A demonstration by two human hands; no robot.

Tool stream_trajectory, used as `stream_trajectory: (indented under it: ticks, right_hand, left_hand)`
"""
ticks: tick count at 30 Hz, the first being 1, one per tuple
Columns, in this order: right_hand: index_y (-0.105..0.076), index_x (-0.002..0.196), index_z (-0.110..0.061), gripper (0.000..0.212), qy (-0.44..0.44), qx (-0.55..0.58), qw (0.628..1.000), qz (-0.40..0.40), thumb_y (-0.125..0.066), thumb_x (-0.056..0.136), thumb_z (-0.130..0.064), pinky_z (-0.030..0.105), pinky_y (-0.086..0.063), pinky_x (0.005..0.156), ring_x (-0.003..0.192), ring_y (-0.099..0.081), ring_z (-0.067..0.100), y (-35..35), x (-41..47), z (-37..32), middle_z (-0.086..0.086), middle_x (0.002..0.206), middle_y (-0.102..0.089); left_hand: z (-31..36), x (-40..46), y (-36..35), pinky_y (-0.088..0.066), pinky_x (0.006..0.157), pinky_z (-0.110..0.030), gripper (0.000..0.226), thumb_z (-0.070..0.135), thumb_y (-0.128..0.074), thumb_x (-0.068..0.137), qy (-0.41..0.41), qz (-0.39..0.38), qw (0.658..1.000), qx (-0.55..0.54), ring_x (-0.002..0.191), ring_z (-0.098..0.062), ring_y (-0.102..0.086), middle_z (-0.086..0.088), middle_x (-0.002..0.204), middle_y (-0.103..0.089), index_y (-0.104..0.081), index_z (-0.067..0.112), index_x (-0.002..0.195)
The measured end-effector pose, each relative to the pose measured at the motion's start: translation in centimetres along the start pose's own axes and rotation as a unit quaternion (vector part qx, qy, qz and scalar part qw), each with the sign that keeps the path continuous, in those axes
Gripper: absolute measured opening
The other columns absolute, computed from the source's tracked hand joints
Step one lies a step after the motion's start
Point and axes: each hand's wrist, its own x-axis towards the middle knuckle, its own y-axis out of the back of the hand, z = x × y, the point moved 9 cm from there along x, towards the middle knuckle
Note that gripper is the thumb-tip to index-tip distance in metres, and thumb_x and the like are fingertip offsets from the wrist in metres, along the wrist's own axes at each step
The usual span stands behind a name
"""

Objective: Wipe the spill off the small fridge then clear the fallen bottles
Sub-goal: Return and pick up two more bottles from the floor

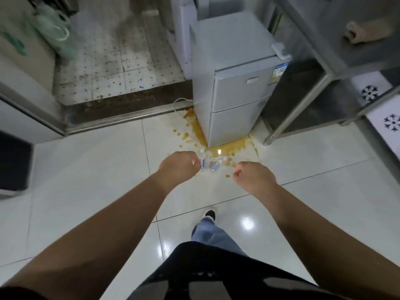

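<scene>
Below your curled, empty left hand (pixel 176 166) and right hand (pixel 254 177): amber spill (pixel 218 148) unwiped around fridge (pixel 236 87) base; fallen bottles (pixel 59 167) uncleared; no cloth held.

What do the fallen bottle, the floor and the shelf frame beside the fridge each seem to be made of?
Fallen bottle: probably thin clear plastic, see-through and crumpled, with a blue label.
Floor: glazed white tile, glossy, showing grout lines and lamp reflections.
Shelf frame: likely stainless steel, grey with a dull brushed sheen.
</scene>
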Motion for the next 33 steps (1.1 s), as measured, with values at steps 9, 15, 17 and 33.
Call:
stream_trajectory:
  ticks: [9, 15, 17, 33]
  right_hand:
    - [-0.062, 0.105, -0.018, 0.026, -0.053, 0.056, 0.997, -0.018, -0.039, 0.094, -0.023, 0.026, -0.041, 0.071, 0.082, -0.053, 0.019, 1.0, 12.6, -0.8, 0.004, 0.102, -0.064]
    - [-0.06, 0.115, -0.019, 0.03, -0.121, 0.102, 0.987, -0.028, -0.038, 0.095, -0.02, 0.026, -0.042, 0.068, 0.082, -0.053, 0.017, -3.5, 19.9, 1.4, 0.002, 0.102, -0.064]
    - [-0.061, 0.111, -0.018, 0.029, -0.149, 0.121, 0.981, -0.034, -0.038, 0.094, -0.02, 0.025, -0.041, 0.067, 0.082, -0.054, 0.017, -6.2, 22.6, 2.5, 0.001, 0.1, -0.064]
    - [-0.053, 0.122, -0.011, 0.034, -0.301, 0.279, 0.912, 0.021, -0.046, 0.095, -0.03, 0.027, -0.038, 0.086, 0.114, -0.053, 0.024, -36.5, 45.8, 11.7, 0.006, 0.122, -0.058]
  left_hand:
    - [-3.3, 12.7, 1.3, -0.045, 0.088, -0.03, 0.028, 0.029, -0.04, 0.091, 0.017, -0.034, 0.999, -0.037, 0.101, -0.023, -0.055, -0.002, 0.109, -0.063, -0.062, 0.017, 0.104]
    - [-6.5, 22.0, -2.9, -0.043, 0.082, -0.026, 0.026, 0.03, -0.042, 0.09, 0.029, -0.073, 0.995, -0.063, 0.1, -0.02, -0.056, -0.002, 0.111, -0.063, -0.061, 0.02, 0.105]
    - [-7.9, 25.3, -5.9, -0.043, 0.081, -0.027, 0.027, 0.032, -0.043, 0.091, 0.032, -0.091, 0.994, -0.058, 0.101, -0.02, -0.056, -0.002, 0.113, -0.062, -0.061, 0.019, 0.107]
    - [-20.1, 47.2, -38.5, -0.041, 0.077, -0.028, 0.044, 0.044, -0.05, 0.088, 0.156, -0.089, 0.97, -0.164, 0.105, -0.025, -0.054, -0.006, 0.118, -0.058, -0.048, 0.016, 0.122]
